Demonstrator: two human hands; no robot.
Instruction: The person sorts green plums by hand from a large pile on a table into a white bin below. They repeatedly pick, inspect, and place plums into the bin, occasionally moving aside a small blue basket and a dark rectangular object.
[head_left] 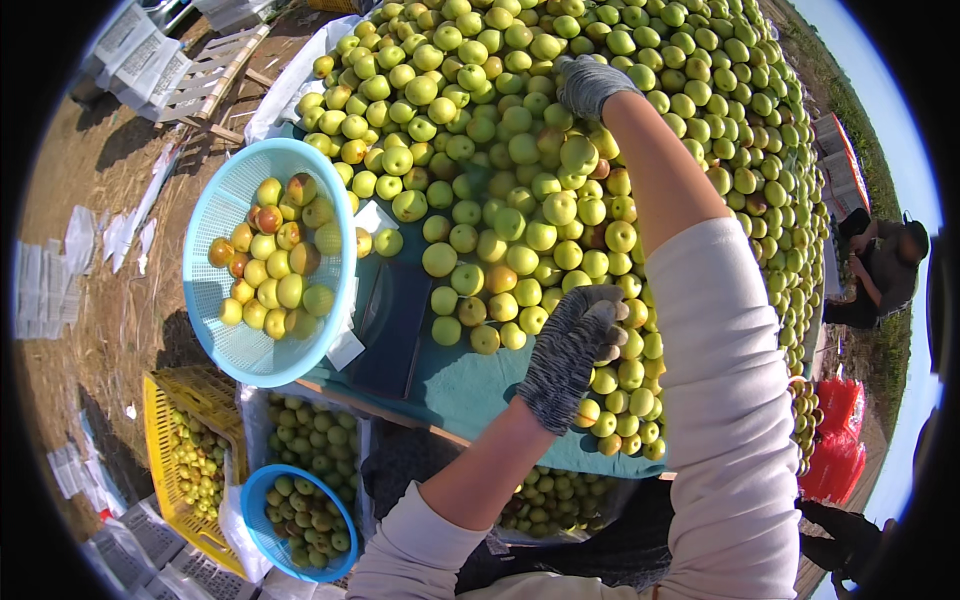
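Observation:
A broad heap of small, round green fruits that look like jujubes point(560, 208), some with brown-red patches, covers the teal cloth point(450, 385). My right hand point(597, 84), in a grey knit glove, reaches far across and rests on the heap, its fingertips hidden. Nearer to me, my left hand point(572, 350), in a darker grey glove, lies against the heap's near edge with its fingers curled; whatever they may hold is hidden. To the left stands a light blue plastic basket point(205, 305) with several redder and yellower fruits in it.
A dark flat panel point(392, 330) lies beside the basket. Below the table edge are a yellow crate point(165, 480), a small blue basin point(262, 535) and lined boxes of fruit. A wooden bench point(215, 85) stands far left. Another person point(880, 270) and red bags point(835, 440) are at right.

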